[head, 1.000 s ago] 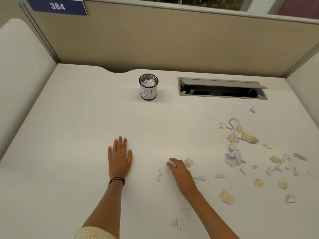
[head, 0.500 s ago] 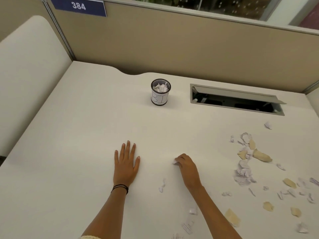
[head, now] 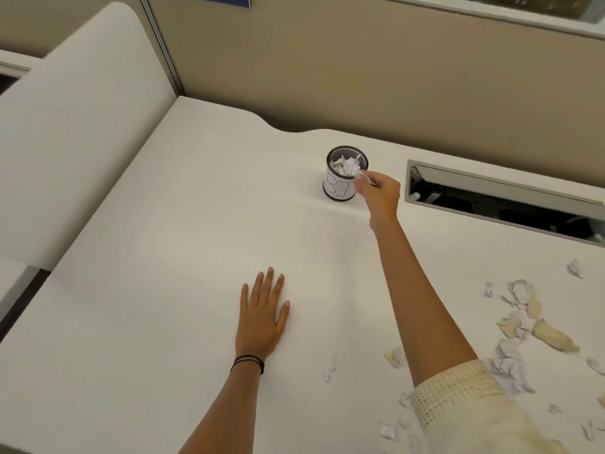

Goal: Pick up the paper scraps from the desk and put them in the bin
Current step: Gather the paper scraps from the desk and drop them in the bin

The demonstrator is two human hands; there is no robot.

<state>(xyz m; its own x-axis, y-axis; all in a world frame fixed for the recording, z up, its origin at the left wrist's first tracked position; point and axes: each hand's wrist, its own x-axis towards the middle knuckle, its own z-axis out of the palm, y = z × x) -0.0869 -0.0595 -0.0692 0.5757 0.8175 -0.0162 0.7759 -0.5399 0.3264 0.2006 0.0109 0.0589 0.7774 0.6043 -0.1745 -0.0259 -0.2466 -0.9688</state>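
I've got R grip [head: 381, 193] pinching a scrap [head: 363, 176] at right rim of the bin [head: 337, 189], opening just left, so nudge left & drop; L grip [head: 262, 319] flat, released, well back.

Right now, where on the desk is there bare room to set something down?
Bare: the left half of the desk, between the left hand, the bin and the side panel. Crowded: paper scraps right of the right forearm.

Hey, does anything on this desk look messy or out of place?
Yes. Torn white and tan paper scraps lie strewn across the desk at right, some crumpled. The bin stands upright; the right hand pinches one scrap at its rim.
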